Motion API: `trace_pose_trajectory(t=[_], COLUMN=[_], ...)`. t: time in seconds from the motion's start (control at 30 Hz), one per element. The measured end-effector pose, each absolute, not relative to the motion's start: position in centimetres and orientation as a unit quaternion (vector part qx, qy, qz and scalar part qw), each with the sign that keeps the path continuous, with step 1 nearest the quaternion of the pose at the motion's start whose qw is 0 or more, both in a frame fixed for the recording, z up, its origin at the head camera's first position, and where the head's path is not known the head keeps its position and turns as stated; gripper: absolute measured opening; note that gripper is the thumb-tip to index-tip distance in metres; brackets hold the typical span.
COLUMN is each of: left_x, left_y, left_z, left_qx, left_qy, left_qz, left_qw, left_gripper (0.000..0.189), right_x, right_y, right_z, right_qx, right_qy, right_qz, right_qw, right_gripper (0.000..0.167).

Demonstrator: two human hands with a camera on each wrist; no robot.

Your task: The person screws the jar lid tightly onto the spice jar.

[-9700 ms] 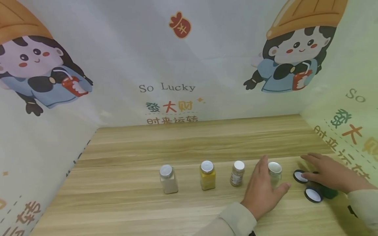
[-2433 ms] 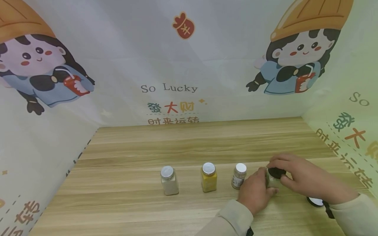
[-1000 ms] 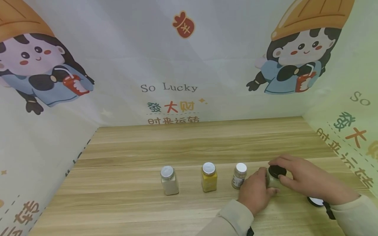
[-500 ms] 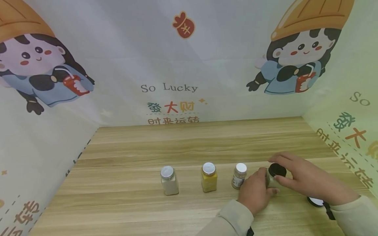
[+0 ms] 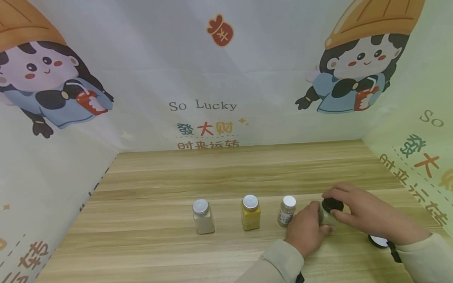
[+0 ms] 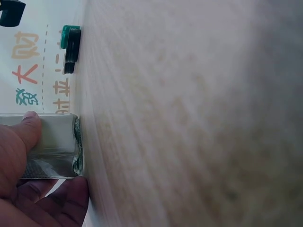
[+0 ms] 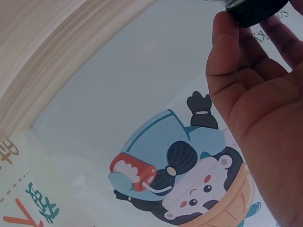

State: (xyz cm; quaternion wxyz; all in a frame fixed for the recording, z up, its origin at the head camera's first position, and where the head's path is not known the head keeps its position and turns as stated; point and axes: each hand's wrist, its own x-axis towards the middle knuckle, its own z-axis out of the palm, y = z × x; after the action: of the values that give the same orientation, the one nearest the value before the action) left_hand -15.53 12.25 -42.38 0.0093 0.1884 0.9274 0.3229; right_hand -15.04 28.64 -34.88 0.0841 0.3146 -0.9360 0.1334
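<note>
A clear glass jar (image 6: 54,137) stands upright on the wooden table at the right of the row. My left hand (image 5: 307,230) grips its body, thumb on one side and fingers on the other in the left wrist view. On the jar's mouth sits a black lid (image 5: 332,205). My right hand (image 5: 368,214) pinches that lid by its rim between thumb and fingers; the right wrist view catches the lid's dark edge at the top. Just left of my left hand is a small bottle with a white cap (image 5: 286,212).
A square jar of yellow contents (image 5: 251,214) and a square jar of pale contents (image 5: 203,218), both silver-capped, stand farther left. A black lid with white lining (image 5: 378,241) lies by my right wrist. A green lid (image 6: 65,37) shows beside dark ones. Printed cloth walls enclose the table.
Earlier both hands were apart and the jar was uncovered; a black lid now sits on it. Over the last second the right fingers and thumb shift slightly around the lid; the left hand stays put.
</note>
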Motion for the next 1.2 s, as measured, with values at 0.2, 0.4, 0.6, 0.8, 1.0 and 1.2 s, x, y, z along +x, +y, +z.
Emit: trace_pose_trajectory(t=[0.2, 0.4, 0.6, 0.8, 1.0, 1.2], left_x=[-15.52, -15.47, -15.44, -15.48, -15.56, -15.58], left_y=[12.26, 12.29, 12.26, 12.27, 12.38, 12.43], left_z=[-42.41, -42.43, -42.43, -42.44, -42.48, -42.48], left_qx=[0.187, 0.188, 0.19, 0.189, 0.187, 0.184], left_qy=[0.928, 0.928, 0.929, 0.929, 0.929, 0.931], left_qz=[0.322, 0.32, 0.319, 0.318, 0.319, 0.314], left_qw=[0.011, 0.008, 0.001, 0.003, 0.003, 0.006], left_gripper=[0.044, 0.046, 0.042, 0.042, 0.039, 0.043], right_x=[-15.1, -15.11, -14.87, -14.8, -14.95, -14.99], right_y=[28.71, 28.66, 28.62, 28.54, 28.82, 28.96], right_z=[-34.75, -34.75, -34.75, -34.88, -35.07, -35.03], right_qx=[0.298, 0.289, 0.304, 0.33, 0.326, 0.302], right_qy=[-0.943, -0.946, -0.938, -0.929, -0.931, -0.941], right_qz=[0.133, 0.131, 0.138, 0.14, 0.132, 0.133], right_qw=[0.07, 0.066, 0.086, 0.092, 0.102, 0.079], right_gripper=[0.034, 0.035, 0.041, 0.041, 0.034, 0.036])
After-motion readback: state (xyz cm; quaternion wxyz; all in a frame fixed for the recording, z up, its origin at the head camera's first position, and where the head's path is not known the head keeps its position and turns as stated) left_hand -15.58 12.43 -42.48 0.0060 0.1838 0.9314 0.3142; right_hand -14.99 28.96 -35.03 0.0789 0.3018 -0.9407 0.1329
